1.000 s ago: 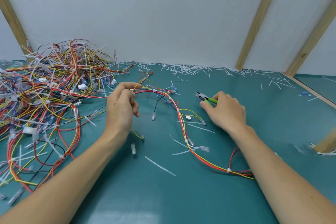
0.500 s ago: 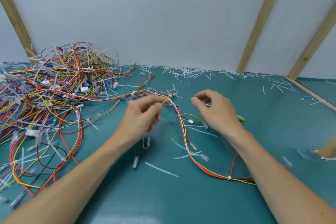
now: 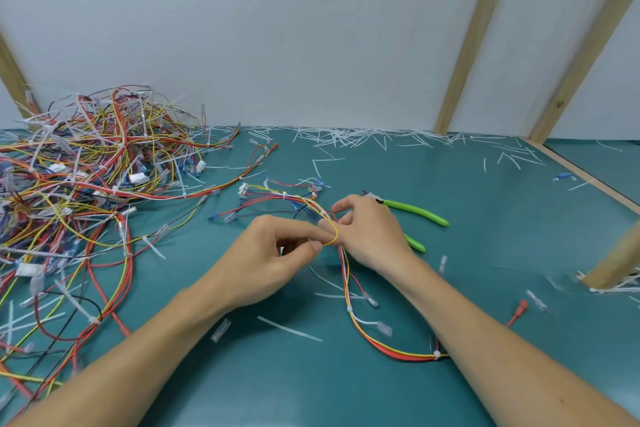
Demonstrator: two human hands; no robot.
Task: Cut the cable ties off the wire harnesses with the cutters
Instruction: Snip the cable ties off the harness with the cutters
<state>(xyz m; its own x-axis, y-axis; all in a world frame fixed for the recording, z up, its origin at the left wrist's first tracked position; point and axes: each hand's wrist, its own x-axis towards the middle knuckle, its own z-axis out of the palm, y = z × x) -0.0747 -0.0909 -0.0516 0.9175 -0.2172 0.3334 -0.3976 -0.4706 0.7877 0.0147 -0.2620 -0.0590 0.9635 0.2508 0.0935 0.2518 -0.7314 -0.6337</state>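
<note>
Both hands, left hand (image 3: 273, 260) and right hand (image 3: 370, 236), pinch the thin wire harness (image 3: 346, 274); green-handled cutters (image 3: 415, 210) lie beside them on the teal mat (image 3: 485, 253).

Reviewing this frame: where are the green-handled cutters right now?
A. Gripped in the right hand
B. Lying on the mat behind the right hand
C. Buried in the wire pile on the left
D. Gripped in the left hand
B. The green-handled cutters lie on the teal mat behind the right hand, held by neither hand; both the right hand and the left hand pinch the wire harness instead.
</note>
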